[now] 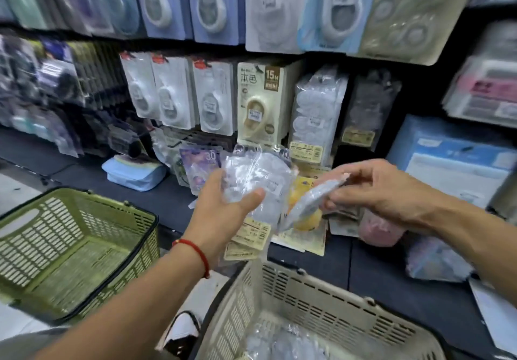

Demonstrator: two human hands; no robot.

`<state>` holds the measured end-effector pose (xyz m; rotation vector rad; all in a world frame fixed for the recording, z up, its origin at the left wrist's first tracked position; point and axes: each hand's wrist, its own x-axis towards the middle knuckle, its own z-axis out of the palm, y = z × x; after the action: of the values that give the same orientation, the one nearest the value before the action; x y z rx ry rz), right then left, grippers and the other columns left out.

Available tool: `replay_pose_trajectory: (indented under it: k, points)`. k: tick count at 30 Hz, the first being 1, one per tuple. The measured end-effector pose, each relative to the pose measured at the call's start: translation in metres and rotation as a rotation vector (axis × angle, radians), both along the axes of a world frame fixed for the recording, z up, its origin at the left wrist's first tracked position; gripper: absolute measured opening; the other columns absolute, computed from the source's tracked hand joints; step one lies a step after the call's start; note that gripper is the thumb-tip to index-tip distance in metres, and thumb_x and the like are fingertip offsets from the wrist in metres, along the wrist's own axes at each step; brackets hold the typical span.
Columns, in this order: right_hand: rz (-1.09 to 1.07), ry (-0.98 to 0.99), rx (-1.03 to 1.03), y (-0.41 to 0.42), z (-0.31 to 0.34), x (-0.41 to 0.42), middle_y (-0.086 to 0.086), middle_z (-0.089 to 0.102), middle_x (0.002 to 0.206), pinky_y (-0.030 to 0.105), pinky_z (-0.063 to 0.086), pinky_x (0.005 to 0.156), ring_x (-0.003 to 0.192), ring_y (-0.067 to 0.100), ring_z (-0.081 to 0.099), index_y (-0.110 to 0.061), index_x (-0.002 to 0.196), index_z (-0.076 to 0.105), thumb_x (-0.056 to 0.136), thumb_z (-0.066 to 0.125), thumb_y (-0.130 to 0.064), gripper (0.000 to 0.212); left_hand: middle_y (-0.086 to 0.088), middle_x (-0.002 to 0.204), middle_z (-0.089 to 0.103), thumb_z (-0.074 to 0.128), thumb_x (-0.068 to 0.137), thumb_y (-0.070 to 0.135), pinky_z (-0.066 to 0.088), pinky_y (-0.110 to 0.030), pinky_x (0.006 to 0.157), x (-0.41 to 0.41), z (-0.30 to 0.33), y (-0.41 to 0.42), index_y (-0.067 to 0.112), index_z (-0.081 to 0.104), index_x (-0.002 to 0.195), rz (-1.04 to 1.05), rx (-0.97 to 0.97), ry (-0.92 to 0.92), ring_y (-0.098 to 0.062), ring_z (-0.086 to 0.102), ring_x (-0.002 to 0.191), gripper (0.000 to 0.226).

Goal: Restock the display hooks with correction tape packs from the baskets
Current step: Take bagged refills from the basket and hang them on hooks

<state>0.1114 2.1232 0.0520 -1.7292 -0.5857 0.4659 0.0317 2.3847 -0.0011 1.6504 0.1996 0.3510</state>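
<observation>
— Correction tape packs (251, 183) are sitting in both our hands right now. Our left hand (223, 206) is gripping a small stack of clear-wrapped ones, thumb curled over the front, and our right hand (372, 189) is pinching a single flat pack (310, 200) by its upper edge, just beside the stack.

— And more are lying in the beige basket (307, 298) below us, while the green basket (84, 236) on the left is showing only its bare bottom.

— How are we judging the feel of them?

— Light, we are guessing. The backing card is looking stiff enough to hold flat, but the clear film is looking slick and crinkly, so a loose stack could slide apart.

— So where are we taking hold?

— We are thinking near the top of the card, leaving the hang hole free, with finger and thumb on the flat faces rather than on the bubble over the dispenser.

— Which hook are we aiming at?

— Probably the lower row (212, 99), where similar packs are hanging. The blur is keeping us from reading which peg has room.
</observation>
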Motion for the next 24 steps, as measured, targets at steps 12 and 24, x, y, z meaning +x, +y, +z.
replay_pose_trajectory:
  k: [12, 24]
  points:
    - [-0.735, -0.481, 0.028, -0.045, 0.052, 0.040, 0.006, 0.036, 0.064, 0.025, 0.028, 0.048, 0.051, 0.016, 0.029, 0.016, 0.093, 0.055, 0.100, 0.068, -0.043, 0.060, 0.006, 0.127, 0.068, 0.086, 0.086, 0.030, 0.053, -0.041, 0.108, 0.068, 0.068, -0.044, 0.024, 0.057, 0.132, 0.026, 0.002, -0.287, -0.010, 0.064, 0.120, 0.055]
    - [-0.788, -0.373, -0.031, -0.026, 0.053, 0.049, -0.002, 0.039, 0.055, 0.038, 0.032, 0.058, 0.055, 0.019, 0.035, -0.008, 0.069, 0.052, 0.100, 0.067, -0.040, 0.047, 0.007, 0.128, 0.068, 0.084, 0.086, 0.023, 0.054, -0.021, 0.092, 0.084, 0.054, -0.061, 0.028, 0.058, 0.132, -0.012, -0.110, -0.310, 0.000, 0.068, 0.112, 0.053]
